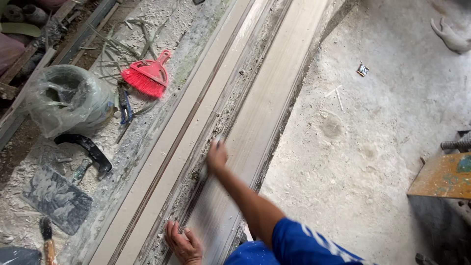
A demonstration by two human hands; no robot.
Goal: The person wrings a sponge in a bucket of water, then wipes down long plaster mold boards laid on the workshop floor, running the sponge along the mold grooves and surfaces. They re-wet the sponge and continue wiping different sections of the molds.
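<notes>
Right hand (216, 156): fingers blurred, spread not discernible, pressed on the long pale moulding strip (255, 118) lying lengthwise on the dusty bench (162, 29); arm stretched forward, blue sleeve. Left hand (183, 243): fingers splayed flat, steadying the strip's near end. Strip likely stiff, heavy, brittle (best supported at both edges). Nearby: red brush (147, 74), trowel (59, 196).
</notes>
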